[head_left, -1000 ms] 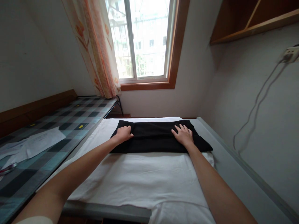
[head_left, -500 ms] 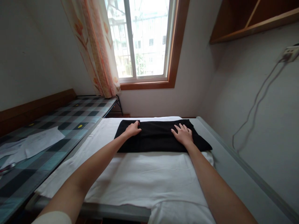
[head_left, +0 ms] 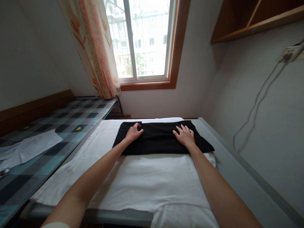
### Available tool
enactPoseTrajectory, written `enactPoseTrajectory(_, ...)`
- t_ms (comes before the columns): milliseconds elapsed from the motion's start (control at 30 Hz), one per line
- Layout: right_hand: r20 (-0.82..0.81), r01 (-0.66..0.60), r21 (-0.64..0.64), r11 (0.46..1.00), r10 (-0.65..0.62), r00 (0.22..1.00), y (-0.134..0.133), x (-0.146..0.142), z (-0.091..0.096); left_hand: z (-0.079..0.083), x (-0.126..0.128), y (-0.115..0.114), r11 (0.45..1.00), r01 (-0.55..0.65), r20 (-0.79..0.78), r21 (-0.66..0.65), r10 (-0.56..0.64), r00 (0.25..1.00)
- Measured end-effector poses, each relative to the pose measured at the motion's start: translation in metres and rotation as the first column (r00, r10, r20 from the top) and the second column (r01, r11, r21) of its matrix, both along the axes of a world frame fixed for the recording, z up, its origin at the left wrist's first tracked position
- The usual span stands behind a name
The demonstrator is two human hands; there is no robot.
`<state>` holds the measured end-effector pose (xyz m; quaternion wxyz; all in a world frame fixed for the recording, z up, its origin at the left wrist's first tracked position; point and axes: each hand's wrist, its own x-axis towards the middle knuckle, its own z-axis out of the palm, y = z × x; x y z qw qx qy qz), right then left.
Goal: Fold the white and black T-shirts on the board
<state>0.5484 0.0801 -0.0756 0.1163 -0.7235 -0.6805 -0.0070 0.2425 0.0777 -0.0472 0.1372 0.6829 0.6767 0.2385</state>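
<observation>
A folded black garment [head_left: 159, 144] lies across a white garment, which looks like a shirt [head_left: 154, 183], spread out on the grey surface. On the left part of the black cloth rests my left hand [head_left: 134, 132], its fingers bent and a gap showing between thumb and forefinger. A fold edge of the black cloth runs close by those fingertips. My right hand [head_left: 186, 135] lies flat on the right part of the same cloth, fingers spread. What kind of garment the black one is, I cannot make out.
To the left stands a bed with a checked mattress [head_left: 95, 109], with white papers [head_left: 33, 147] on it. A curtain [head_left: 95, 47] hangs beside the window [head_left: 152, 41]. On the right wall are a cable [head_left: 255, 98] and a wooden shelf [head_left: 247, 30].
My left hand's thumb and forefinger have moved slightly apart near the fold. The right hand stays flat on the black garment. The view has shifted slightly.
</observation>
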Motion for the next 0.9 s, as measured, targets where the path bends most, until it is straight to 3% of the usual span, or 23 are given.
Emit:
enactPoseTrajectory(133, 0.010, 0.001, 0.000, 1.000, -0.001, 1.000, -0.001, 0.000, 0.001, -0.009, 0.011, -0.010, 0.996, -0.026, -0.112, 0.080, 0.035, 0.993)
enactPoseTrajectory(233, 0.021, -0.001, -0.002, 1.000, 0.001, 1.000, -0.001, 0.000, 0.000, -0.008, 0.007, -0.009, 0.999, 0.008, -0.053, 0.049, -0.006, 0.999)
enactPoseTrajectory(333, 0.023, 0.001, 0.000, 1.000, -0.001, 1.000, 0.000, 0.000, -0.001, 0.001, -0.012, 0.001, 0.997, 0.062, 0.037, 0.041, -0.064, 0.997)
enactPoseTrajectory(467, 0.021, 0.006, -0.009, 1.000, -0.006, 1.000, 0.002, 0.001, -0.002, 0.009, -0.049, 0.011, 0.961, 0.018, -0.140, 0.274, 0.022, 0.990)
enactPoseTrajectory(533, 0.018, 0.006, -0.009, 1.000, -0.006, 1.000, 0.002, 0.001, -0.002, 0.005, -0.063, 0.012, 0.975, -0.006, -0.246, 0.221, 0.062, 0.967)
enactPoseTrajectory(667, 0.009, 0.007, -0.005, 1.000, -0.007, 1.000, 0.002, 0.001, -0.002, -0.011, -0.071, 0.011, 0.998, -0.005, -0.353, -0.057, -0.015, 0.935)
enactPoseTrajectory(900, 0.009, 0.005, 0.003, 1.000, -0.005, 1.000, 0.003, 0.001, -0.003, -0.018, -0.050, 0.005, 0.995, 0.008, -0.412, -0.095, -0.047, 0.910)
